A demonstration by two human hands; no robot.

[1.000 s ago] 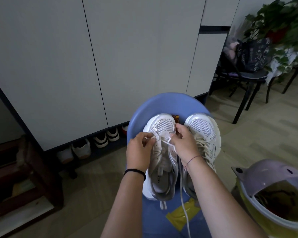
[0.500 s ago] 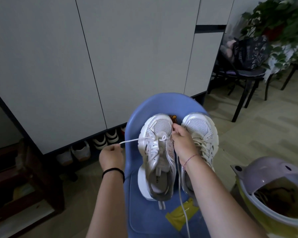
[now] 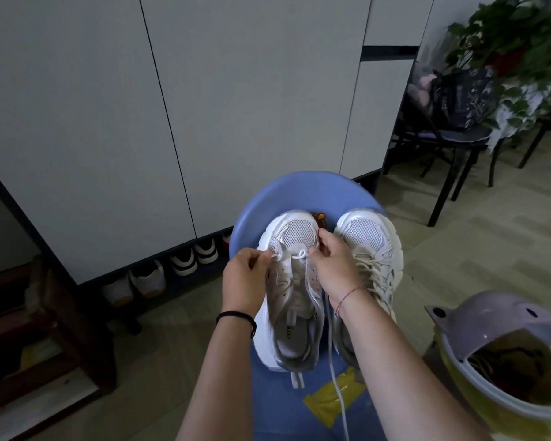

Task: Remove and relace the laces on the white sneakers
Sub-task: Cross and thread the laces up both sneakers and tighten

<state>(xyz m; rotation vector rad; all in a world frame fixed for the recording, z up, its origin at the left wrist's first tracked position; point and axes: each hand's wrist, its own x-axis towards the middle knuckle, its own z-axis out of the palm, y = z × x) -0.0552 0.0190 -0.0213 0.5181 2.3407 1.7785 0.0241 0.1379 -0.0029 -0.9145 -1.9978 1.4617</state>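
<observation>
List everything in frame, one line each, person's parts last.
chair: 1, blue, centre
left sneaker: 1, white, on the chair seat, mostly unlaced
right sneaker: 1, white, beside it on the seat, laced
lace: 1, white, in the left sneaker's front eyelets, one end trailing down the seat
plastic scrap: 1, yellow, near edge of the seat
cabinet: 1, pale grey, behind
shoes: several, white and dark, under the cabinet
bin: 1, yellow with lilac lid, lower right
black chair: 1, far right, dark bag on it
plant: 1, green, top right
wooden stand: 1, dark brown, lower left
left hand: 1, pinches the lace
right hand: 1, holds the left sneaker by the eyelets
</observation>
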